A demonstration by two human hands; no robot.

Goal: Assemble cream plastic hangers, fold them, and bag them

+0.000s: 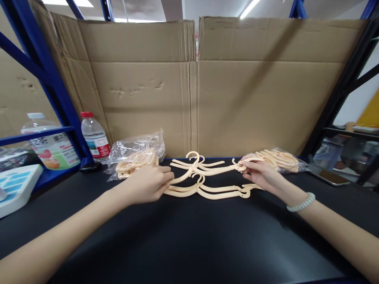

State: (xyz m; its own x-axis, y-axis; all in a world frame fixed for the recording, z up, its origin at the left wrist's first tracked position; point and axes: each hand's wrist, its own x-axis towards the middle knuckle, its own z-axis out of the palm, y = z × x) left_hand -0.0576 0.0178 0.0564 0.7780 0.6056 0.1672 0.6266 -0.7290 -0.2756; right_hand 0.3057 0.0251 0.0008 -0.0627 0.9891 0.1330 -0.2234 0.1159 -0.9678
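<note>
My left hand [155, 183] is closed round the left end of a beige plastic clothes hanger [217, 170], its fingers hiding that tip. At the hanger's other end, my right hand [266, 177] pinches a curved beige piece [251, 159] against the arm's tip. Whether that piece is joined to the hanger I cannot tell. Just in front, more beige hangers [219, 194] lie overlapping on the black table, with a small curved piece [251, 186] by their right end. Behind the held one, another hanger [214, 163] is partly covered.
A clear bag of beige parts [137, 161] lies at left, another bag of parts [286, 159] at right beside a phone [328, 176]. A red-capped bottle [94, 136] stands by the blue frame [63, 104]. Cardboard [266, 94] walls off the back.
</note>
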